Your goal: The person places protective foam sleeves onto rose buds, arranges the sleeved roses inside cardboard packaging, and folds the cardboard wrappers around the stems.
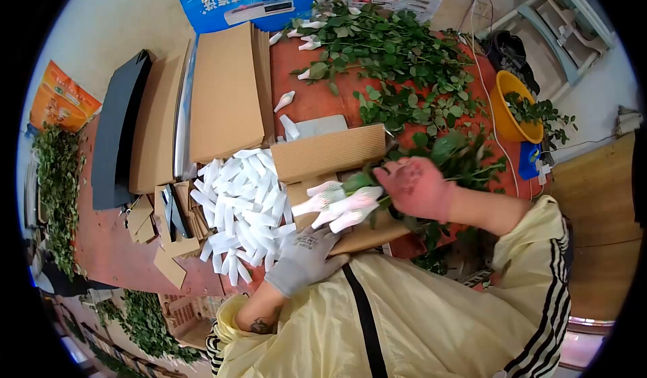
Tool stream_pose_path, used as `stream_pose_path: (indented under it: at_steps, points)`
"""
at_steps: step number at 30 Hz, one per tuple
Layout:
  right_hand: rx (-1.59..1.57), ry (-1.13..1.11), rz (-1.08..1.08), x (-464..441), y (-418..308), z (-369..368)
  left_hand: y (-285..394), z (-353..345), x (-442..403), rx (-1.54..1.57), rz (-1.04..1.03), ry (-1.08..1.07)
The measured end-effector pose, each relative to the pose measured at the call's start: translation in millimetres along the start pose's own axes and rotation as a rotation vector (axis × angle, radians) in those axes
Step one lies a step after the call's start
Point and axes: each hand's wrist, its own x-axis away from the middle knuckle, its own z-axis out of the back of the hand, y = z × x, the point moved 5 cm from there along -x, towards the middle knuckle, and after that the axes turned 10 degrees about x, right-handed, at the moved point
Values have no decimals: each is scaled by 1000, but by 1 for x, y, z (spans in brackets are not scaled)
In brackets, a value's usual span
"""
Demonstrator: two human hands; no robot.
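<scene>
My left hand (303, 260), in a grey glove, lies with fingers spread on the edge of a brown cardboard sheet (374, 236), just below several rose heads (344, 208) in white foam net sleeves. My right hand (419, 190), in a reddish-pink glove, is curled at the leafy stem end of these roses, slightly blurred. Its fingertips are partly hidden, and green leaves (448, 149) show around it. Left of the roses lies a heap of white foam net sleeves (242, 202). A corrugated cardboard strip (330, 152) sits just above the roses.
Leafy rose stems (418, 54) cover the back right of the red table (108, 250). Cardboard sheets (226, 95) and a dark grey board (121, 132) stand at the left, near a stapler (174, 211). A yellow bucket (515, 108) is at the right, with a white cable (495, 122) nearby.
</scene>
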Motion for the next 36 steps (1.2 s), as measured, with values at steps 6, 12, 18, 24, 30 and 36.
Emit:
stream_pose_path:
  at_steps: [6, 12, 18, 24, 30, 36]
  points:
    - [-241, -97, -108, -31, -42, -75, -8, -5, 5, 106, -23, 74]
    - [-313, -176, -122, -37, -26, -41, -11, -12, -6, -9, 41, -60]
    - [-285, -210, 15, -37, -62, -85, 0, -4, -4, -26, 24, -15]
    - [-327, -328, 122, -30, -58, -76, -13, 38, 13, 25, -50, 279]
    - [-141, -35, 63, -6, -43, -20, -49, 43, 1, -52, 14, 433]
    - [-460, 63, 90, -14, -48, -38, -63, 32, -12, 33, 9, 535]
